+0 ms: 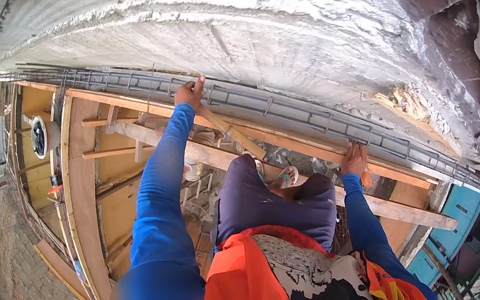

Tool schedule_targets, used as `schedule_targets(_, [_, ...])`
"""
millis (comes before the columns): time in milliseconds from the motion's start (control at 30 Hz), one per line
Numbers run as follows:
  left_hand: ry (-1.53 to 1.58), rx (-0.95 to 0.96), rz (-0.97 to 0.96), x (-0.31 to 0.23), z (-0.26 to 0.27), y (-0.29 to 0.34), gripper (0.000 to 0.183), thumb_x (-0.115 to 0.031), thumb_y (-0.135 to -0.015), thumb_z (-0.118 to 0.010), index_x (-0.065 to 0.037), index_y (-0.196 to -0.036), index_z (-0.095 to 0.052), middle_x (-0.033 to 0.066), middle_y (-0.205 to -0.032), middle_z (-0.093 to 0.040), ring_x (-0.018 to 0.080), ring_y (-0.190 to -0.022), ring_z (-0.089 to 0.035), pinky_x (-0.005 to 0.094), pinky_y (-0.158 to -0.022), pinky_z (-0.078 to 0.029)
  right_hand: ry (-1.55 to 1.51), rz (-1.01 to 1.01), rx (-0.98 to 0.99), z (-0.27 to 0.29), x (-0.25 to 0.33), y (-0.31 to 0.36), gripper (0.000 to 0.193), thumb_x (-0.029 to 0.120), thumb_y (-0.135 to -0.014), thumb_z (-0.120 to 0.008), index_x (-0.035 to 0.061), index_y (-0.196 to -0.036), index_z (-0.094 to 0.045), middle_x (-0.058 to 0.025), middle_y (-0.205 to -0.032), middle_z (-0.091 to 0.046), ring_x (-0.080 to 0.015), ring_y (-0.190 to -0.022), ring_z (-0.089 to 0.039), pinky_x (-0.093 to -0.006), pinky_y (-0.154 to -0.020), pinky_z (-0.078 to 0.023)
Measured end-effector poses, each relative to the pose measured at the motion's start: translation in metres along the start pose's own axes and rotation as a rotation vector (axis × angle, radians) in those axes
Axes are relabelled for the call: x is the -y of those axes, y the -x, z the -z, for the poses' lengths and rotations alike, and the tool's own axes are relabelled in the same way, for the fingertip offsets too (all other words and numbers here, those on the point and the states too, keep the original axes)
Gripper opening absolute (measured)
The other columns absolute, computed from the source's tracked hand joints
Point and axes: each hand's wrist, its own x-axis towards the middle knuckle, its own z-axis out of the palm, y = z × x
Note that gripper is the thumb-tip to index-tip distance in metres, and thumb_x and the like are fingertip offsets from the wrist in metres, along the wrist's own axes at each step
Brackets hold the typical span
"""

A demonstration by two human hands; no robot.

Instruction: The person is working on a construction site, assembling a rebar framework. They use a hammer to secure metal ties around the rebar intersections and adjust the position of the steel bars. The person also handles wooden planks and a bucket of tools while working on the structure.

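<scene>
A long wooden plank runs diagonally along the side of a narrow trough beside a rough plastered wall. My left hand grips its upper edge, with one finger stretched toward the steel rebar cage lying in the trough. Farther right along the same plank, my right hand has its fingers curled over the edge, close to the bars. A short wooden strut slants down from the plank just below my left hand. The undersides of both hands are hidden.
The plastered wall rises close beyond the cage. Below me are wooden beams, formwork panels and a sandalled foot. A round container stands at left; a brick surface lies far below. Turquoise panels show at lower right.
</scene>
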Motion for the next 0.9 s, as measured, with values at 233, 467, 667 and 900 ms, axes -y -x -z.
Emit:
schedule_targets(233, [-0.517,0.093,-0.508,0.025,-0.05,-0.072,0.074,-0.073,-0.092,-0.046,-0.005,-0.101,-0.073,0.0195,-0.085,-0.071,0.0363,-0.086,-0.071,0.0457,-0.083,-0.057,0.009,-0.043,0.009,0.004,0.002,0.0,0.029,0.021,-0.102,-0.052,-0.0022,-0.104,-0.069,-0.0214,-0.106,-0.065,-0.0409,-0.097,-0.062,-0.0468,-0.085,-0.049])
schedule_targets(467, [-0.441,-0.135,-0.601,0.015,-0.05,-0.06,0.054,-0.058,-0.095,-0.056,-0.006,-0.096,-0.072,0.0178,-0.09,-0.069,0.0374,-0.094,-0.064,0.0463,-0.09,-0.052,0.084,-0.034,-0.015,0.001,0.001,-0.002,0.027,0.02,-0.101,-0.052,-0.0014,-0.106,-0.069,-0.0221,-0.107,-0.065,-0.0402,-0.098,-0.062,-0.0477,-0.085,-0.049])
schedule_targets(667, [-0.344,-0.122,-0.611,0.038,-0.058,-0.061,0.072,-0.072,-0.092,-0.048,-0.005,-0.104,-0.072,0.0168,-0.075,-0.071,0.0341,-0.078,-0.071,0.0479,-0.073,-0.058,0.117,0.004,-0.028,-0.001,0.005,0.008,0.031,0.021,-0.104,-0.049,-0.0023,-0.108,-0.069,-0.0197,-0.098,-0.063,-0.0364,-0.09,-0.061,-0.0461,-0.078,-0.048])
schedule_targets(900, [-0.139,-0.359,-0.762,0.037,-0.057,-0.042,0.053,-0.047,-0.087,-0.068,-0.004,-0.118,-0.066,0.0248,-0.103,-0.069,0.0414,-0.1,-0.065,0.0474,-0.089,-0.052,0.112,0.097,-0.115,-0.004,-0.001,0.01,0.029,0.019,-0.105,-0.05,-0.0001,-0.112,-0.071,-0.0136,-0.095,-0.064,-0.0298,-0.088,-0.062,-0.0411,-0.078,-0.049])
